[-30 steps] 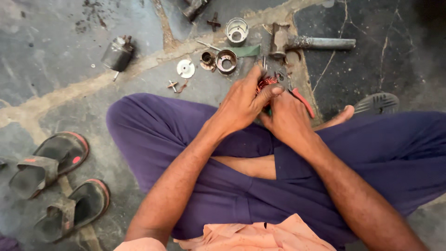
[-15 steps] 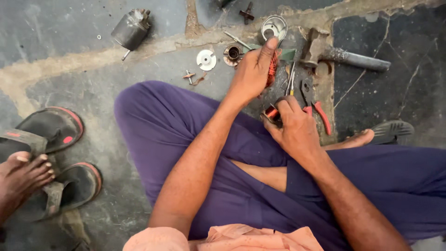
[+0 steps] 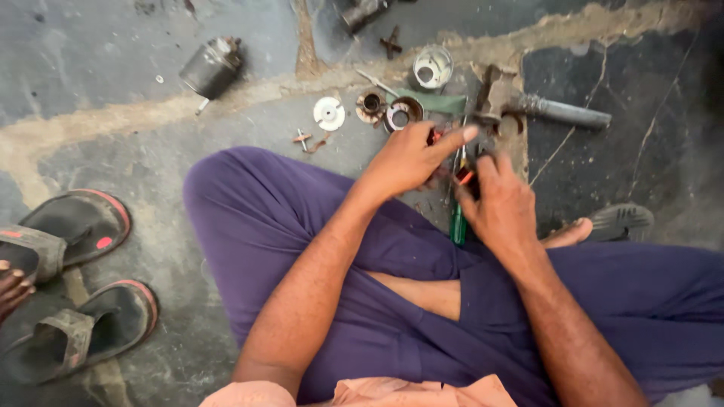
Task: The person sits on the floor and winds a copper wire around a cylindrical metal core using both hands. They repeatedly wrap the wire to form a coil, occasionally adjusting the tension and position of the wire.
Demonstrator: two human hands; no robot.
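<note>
I sit cross-legged on a stone floor in purple trousers [image 3: 317, 226]. My left hand [image 3: 407, 160] is out past my knee, fingers curled round a small red part [image 3: 434, 137] with the index finger stretched to the right. Just right of it, my right hand [image 3: 504, 205] is closed over a green-handled screwdriver [image 3: 458, 223], whose handle sticks out below the fingers. A red-tipped tool [image 3: 464, 175] lies between the two hands. The fingertips of both hands nearly touch.
Small parts lie ahead: a white disc [image 3: 329, 114], a metal ring [image 3: 398, 117], a coppery piece [image 3: 371, 103], a metal cup [image 3: 433, 67]. A heavy metal-handled tool [image 3: 562, 112] is at right, a grey cylinder [image 3: 213, 68] at left. Sandals [image 3: 79, 226] and another person's toes [image 3: 12, 286] are far left.
My left hand has drawn back from the parts near the metal cup and come beside my right hand. The view has shifted, and the other person's foot has slid mostly out of frame.
</note>
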